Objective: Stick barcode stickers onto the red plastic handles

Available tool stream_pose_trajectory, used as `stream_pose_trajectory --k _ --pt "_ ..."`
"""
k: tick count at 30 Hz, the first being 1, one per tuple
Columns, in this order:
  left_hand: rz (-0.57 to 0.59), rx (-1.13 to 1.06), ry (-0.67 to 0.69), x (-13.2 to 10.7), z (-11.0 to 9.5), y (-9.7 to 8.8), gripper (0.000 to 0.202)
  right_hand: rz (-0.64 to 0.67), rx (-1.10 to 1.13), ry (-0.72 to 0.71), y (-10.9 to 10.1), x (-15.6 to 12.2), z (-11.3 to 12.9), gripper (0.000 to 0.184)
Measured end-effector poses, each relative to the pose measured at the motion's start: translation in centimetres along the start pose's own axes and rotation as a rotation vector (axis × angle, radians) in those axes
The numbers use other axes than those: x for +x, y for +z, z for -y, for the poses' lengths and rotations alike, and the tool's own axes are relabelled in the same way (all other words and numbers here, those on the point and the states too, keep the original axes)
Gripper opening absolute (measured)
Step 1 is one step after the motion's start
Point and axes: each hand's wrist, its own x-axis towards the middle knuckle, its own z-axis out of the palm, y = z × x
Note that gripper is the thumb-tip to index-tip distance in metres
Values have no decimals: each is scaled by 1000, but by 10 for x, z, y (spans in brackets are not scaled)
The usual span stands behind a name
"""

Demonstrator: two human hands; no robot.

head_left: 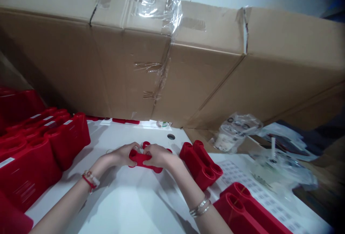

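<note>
Left hand (123, 154) and right hand (157, 155) pinch a red plastic moulding (140, 159), seemingly; a slip could knock it into the red blocks (201, 164) just beside.

Moulded plastic part (140, 159): solid red, matching the stacked plastic holders (32, 169). Cardboard carton (172, 65): plain brown, clear tape patches. Work table (113, 194): white. Label sheet (242, 180): white, grey printed grid. Cord bracelet (88, 182): red. Bangles (199, 208): silver.
</note>
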Motion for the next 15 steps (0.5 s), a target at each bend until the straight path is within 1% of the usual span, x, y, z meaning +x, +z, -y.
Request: stream_pose_trajectory --k 4,8,12,15 --pt "8 0 -16 -2 -7 -1 34 103 -51 -20 1 4 -1 24" --pt "11 -20 -53 -5 -14 -2 39 169 -28 -60 -4 5 -7 25" --pt "-14 -30 -85 -7 -17 -2 41 182 22 -58 -10 3 -9 25" --pt "-31 -18 -102 -8 -17 -3 41 163 57 -20 -14 2 -14 25"
